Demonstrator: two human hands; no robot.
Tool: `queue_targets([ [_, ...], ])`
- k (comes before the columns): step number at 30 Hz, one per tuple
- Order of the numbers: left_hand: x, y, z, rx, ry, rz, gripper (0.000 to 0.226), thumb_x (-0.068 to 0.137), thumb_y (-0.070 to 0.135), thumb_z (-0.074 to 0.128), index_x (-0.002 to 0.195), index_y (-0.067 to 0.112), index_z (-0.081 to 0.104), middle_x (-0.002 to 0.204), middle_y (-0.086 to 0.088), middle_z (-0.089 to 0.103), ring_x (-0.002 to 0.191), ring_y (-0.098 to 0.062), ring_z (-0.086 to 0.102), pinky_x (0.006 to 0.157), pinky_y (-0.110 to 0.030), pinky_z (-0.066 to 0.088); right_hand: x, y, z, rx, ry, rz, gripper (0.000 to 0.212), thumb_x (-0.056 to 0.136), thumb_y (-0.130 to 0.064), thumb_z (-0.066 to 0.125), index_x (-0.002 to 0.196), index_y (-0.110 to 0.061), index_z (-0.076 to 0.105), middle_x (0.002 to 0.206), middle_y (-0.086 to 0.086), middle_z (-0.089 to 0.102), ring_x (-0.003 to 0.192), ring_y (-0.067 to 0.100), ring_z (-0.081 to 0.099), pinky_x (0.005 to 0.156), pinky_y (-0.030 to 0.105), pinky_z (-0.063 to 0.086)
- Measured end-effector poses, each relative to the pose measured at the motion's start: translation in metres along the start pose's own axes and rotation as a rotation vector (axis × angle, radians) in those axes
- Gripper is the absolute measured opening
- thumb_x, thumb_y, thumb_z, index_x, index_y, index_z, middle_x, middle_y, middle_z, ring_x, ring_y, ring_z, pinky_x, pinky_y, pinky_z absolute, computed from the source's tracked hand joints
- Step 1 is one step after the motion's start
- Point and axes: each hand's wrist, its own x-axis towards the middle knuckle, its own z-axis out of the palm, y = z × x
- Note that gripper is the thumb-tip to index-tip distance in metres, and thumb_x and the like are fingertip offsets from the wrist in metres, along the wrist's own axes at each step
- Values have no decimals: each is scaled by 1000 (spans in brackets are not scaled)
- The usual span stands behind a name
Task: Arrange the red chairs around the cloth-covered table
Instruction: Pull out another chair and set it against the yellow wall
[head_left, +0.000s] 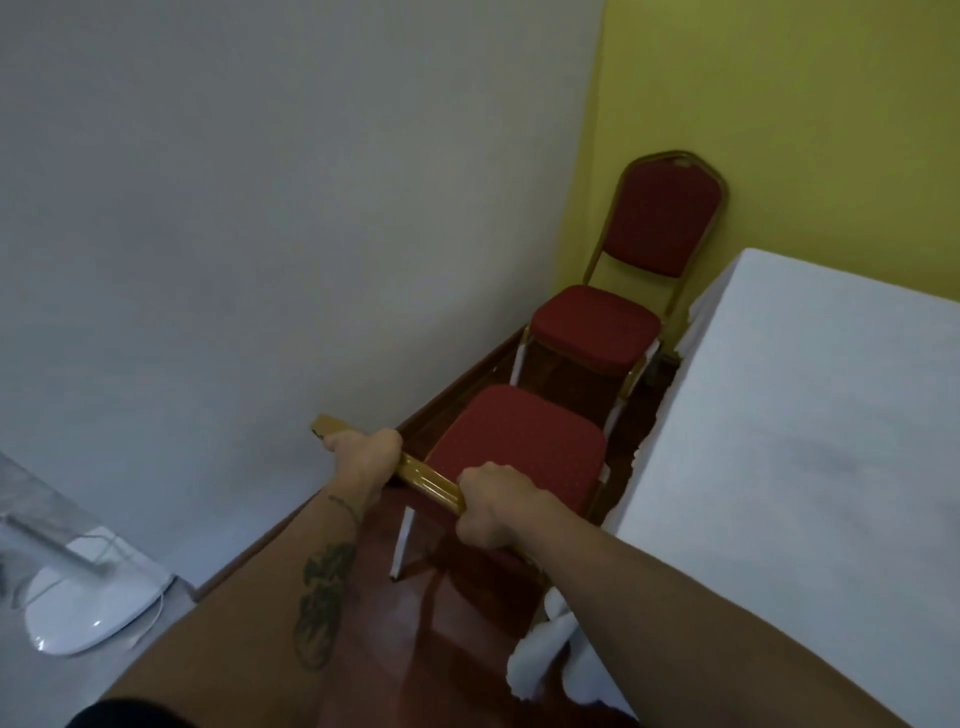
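Head: gilt-framed, speckled red chair (514, 441)

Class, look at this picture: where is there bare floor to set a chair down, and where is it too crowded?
Free: the glossy wood floor nearest the camera, between the white wall and the cloth-covered table. Crowded: further down that aisle, the held chair, gripped by the left hand and right hand, sits close behind the far chair in the corner.
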Motion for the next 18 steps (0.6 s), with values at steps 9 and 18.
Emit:
queue_targets([
  [9, 94, 28, -11, 146, -147, 93, 32, 84, 10, 63, 108, -9, 52, 104, -31, 62, 88, -45, 67, 73, -58, 60, 52, -44, -11, 64, 15, 48, 19, 83, -24, 70, 98, -12, 69, 103, 13, 70, 97, 37, 70, 73, 36, 53],
  [18, 187, 82, -15, 241, -412, 193, 57, 85, 14, 61, 130, -9, 37, 111, -27, 61, 81, -35, 69, 44, -33, 57, 134, -87, -33, 147, 96, 196, 36, 83, -32, 71, 113, -12, 72, 114, 14, 71, 102, 36, 69, 75, 34, 52],
])
